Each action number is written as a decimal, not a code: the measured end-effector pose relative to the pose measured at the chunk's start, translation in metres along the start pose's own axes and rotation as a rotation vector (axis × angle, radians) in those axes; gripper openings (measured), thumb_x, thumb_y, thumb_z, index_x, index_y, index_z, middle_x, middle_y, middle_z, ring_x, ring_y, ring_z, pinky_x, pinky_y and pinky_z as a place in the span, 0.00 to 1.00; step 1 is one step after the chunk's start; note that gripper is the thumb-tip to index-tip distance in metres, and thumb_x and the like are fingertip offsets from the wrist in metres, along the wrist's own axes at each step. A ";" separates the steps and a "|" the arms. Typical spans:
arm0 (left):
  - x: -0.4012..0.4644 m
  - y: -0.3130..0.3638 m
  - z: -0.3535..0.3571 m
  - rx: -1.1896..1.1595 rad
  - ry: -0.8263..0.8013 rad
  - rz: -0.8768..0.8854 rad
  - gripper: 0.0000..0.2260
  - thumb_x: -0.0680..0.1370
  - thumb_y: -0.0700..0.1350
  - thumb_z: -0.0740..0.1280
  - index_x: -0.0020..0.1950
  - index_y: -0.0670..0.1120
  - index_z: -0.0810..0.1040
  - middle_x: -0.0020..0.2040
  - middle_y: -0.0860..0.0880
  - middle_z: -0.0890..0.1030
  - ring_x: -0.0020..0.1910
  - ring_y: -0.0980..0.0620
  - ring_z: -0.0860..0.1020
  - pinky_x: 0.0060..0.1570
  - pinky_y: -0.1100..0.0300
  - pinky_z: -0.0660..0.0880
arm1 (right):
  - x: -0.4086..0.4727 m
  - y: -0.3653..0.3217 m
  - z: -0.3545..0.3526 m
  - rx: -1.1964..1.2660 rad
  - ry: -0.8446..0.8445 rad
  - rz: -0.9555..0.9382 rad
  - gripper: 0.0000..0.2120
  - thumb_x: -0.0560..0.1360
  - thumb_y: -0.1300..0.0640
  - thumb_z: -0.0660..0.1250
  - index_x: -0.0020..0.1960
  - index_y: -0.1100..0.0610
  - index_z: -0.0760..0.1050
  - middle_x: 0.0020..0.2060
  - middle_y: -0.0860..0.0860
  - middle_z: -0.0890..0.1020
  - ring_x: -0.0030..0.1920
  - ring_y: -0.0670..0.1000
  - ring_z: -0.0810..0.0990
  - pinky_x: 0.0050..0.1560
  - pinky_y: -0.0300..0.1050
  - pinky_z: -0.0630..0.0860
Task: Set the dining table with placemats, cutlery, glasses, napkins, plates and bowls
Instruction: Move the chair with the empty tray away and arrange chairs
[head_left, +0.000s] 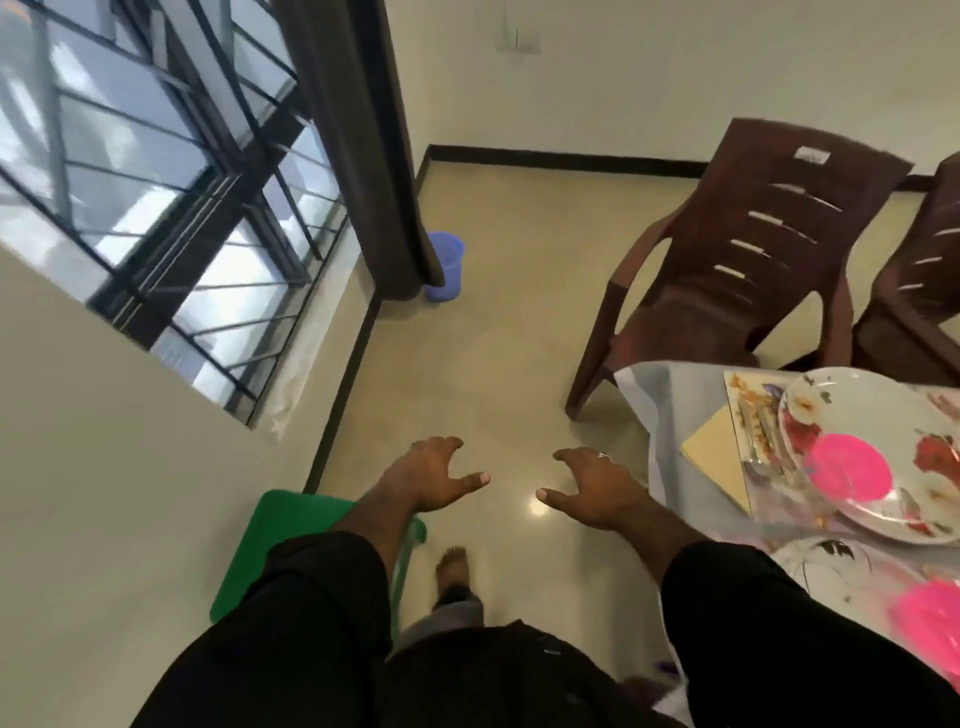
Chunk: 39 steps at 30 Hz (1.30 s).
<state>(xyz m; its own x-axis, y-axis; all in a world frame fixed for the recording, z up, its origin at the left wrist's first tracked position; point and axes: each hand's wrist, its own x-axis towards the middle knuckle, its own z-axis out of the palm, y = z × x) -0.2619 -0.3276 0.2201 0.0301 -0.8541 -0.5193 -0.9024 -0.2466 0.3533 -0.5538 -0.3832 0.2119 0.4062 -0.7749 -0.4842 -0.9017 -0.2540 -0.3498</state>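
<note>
Currently both hands hold nothing: left hand (428, 475) and right hand (592, 488) hang out front over bare floor (498, 332), fingers loosely spread, thumbs pointing toward each other. Looks like a walk between placements, probably heading off for another item or rounding the table.

Table's things sit to the right of the right hand, near it but not touching: a floral plate (878, 447) with a pink bowl (849, 465) in it, lying on a placemat (748, 410). Cutlery (763, 441) lies just left of that plate, blurred. A yellow napkin (719, 454) pokes out from under the mat. Second plate (826, 558) and pink bowl (930, 616) lie nearer the right forearm. Bowl contents: can't tell, seem empty. No glasses visible.

Next move needs something in hand, likely glasses, judging by what's missing. Brown chair (753, 249) beyond the right hand; green stool (291, 540) under the left wrist.
</note>
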 end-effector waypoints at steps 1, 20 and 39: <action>0.023 -0.001 -0.015 0.007 -0.015 0.015 0.45 0.75 0.77 0.63 0.84 0.51 0.63 0.82 0.46 0.67 0.80 0.44 0.65 0.76 0.45 0.68 | 0.019 -0.002 -0.012 0.011 0.003 0.013 0.42 0.74 0.23 0.61 0.79 0.46 0.64 0.77 0.49 0.69 0.76 0.55 0.69 0.73 0.57 0.67; 0.481 0.098 -0.276 0.183 -0.071 0.168 0.44 0.76 0.77 0.61 0.84 0.50 0.63 0.82 0.48 0.66 0.80 0.46 0.64 0.78 0.46 0.65 | 0.394 0.091 -0.281 0.190 0.157 0.173 0.41 0.75 0.26 0.62 0.80 0.47 0.63 0.76 0.49 0.69 0.74 0.55 0.70 0.71 0.53 0.67; 0.916 0.252 -0.512 0.332 -0.178 0.521 0.42 0.77 0.75 0.61 0.83 0.50 0.63 0.81 0.49 0.67 0.79 0.44 0.65 0.76 0.43 0.68 | 0.717 0.183 -0.524 0.206 0.380 0.492 0.41 0.75 0.25 0.55 0.79 0.49 0.62 0.77 0.53 0.68 0.75 0.58 0.69 0.70 0.59 0.70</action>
<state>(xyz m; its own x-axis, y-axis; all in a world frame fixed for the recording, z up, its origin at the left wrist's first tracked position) -0.2415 -1.4066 0.2312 -0.4946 -0.7276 -0.4754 -0.8651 0.3597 0.3496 -0.5054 -1.2887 0.2213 -0.1615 -0.9326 -0.3228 -0.9065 0.2695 -0.3250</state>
